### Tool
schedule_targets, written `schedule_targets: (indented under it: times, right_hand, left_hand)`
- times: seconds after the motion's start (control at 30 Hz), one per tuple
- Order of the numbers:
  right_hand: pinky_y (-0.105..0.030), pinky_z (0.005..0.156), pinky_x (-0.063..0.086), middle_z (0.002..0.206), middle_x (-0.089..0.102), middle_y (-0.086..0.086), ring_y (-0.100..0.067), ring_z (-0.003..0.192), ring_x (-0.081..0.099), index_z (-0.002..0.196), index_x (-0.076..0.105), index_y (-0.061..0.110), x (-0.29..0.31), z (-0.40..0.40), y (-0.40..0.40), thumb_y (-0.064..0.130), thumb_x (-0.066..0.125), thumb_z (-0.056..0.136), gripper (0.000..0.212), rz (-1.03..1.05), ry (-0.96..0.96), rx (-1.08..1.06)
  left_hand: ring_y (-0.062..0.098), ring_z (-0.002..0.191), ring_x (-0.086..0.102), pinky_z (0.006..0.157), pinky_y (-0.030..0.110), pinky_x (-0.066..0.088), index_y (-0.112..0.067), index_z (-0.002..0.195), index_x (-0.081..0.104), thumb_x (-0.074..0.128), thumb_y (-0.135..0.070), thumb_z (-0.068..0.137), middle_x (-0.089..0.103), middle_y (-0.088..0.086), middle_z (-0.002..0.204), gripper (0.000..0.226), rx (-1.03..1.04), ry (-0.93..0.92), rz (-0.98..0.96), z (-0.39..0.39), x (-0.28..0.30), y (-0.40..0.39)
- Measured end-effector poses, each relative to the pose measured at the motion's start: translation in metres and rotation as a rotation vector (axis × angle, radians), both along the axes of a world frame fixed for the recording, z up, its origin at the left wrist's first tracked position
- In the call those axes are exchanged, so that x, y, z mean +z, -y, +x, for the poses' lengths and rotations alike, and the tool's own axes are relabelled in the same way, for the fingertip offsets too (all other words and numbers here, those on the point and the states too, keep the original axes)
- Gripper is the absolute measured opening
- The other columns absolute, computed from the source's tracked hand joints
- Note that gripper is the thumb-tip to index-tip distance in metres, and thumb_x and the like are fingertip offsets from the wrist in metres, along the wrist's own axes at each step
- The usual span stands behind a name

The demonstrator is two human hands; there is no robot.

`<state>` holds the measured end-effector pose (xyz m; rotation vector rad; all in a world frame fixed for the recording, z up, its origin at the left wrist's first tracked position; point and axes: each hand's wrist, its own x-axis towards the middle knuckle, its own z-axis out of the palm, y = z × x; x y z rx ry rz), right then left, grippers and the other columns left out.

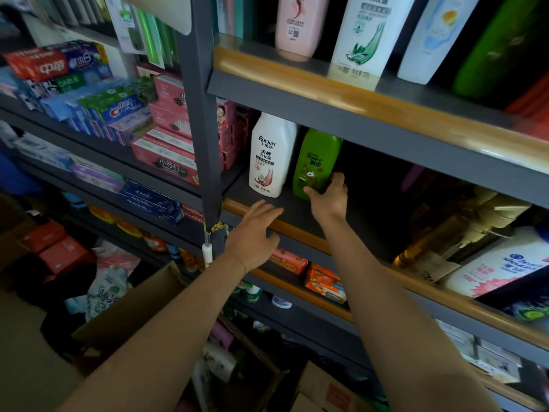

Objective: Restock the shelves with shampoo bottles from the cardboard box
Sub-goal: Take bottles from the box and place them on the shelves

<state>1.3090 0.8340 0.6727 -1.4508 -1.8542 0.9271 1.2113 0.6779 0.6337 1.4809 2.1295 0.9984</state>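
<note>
head | right hand fingers grip green bottle, base hidden | left hand fingers spread, empty

green bottle, white bottle with pink swirl, grey shelf, brown cardboard box

One head-worn camera looks forward and down, close to the shelves, with both forearms reaching in from below.

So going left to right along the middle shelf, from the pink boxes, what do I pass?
Pink boxes → grey shelf post → white Raclen bottle → green Rejoice bottle → right hand, its fingers on the green bottle.
</note>
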Motion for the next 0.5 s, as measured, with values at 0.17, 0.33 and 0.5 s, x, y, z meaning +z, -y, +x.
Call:
schedule_targets:
  times: [0.17, 0.33, 0.5]
  right_hand:
    - [-0.035, 0.092, 0.045, 0.141, 0.044, -0.015, -0.032, 0.124, 0.051, 0.135, 0.04, 0.01, -0.001, -0.003, -0.002, 0.018, 0.073, 0.089, 0.058, -0.009, 0.003, -0.009]
    - [-0.037, 0.097, 0.044, 0.144, 0.041, -0.018, -0.034, 0.126, 0.049, 0.141, 0.036, 0.008, 0.002, -0.005, -0.002, 0.018, 0.072, 0.089, 0.064, -0.018, 0.015, -0.01]
    - [-0.03, 0.085, 0.049, 0.135, 0.043, -0.014, -0.027, 0.114, 0.054, 0.129, 0.04, 0.009, 0.006, 0.001, 0.015, 0.025, 0.08, 0.081, 0.064, 0.03, -0.067, -0.059]
  left_hand:
    - [0.005, 0.15, 0.009, 0.113, 0.023, 0.017, -0.025, 0.15, 0.041, 0.053, -0.012, 0.095, 0.03, -0.006, 0.159, 0.057, -0.008, -0.005, -0.011, 0.001, 0.004, 0.002]
    - [0.004, 0.15, 0.008, 0.11, 0.019, 0.013, -0.025, 0.15, 0.04, 0.054, -0.012, 0.095, 0.029, -0.006, 0.16, 0.058, -0.01, -0.003, -0.016, 0.002, 0.002, 0.002]
    - [0.002, 0.149, 0.011, 0.12, 0.027, 0.017, -0.024, 0.148, 0.044, 0.057, -0.013, 0.094, 0.033, -0.009, 0.158, 0.056, -0.058, 0.074, 0.019, -0.002, 0.005, 0.006]
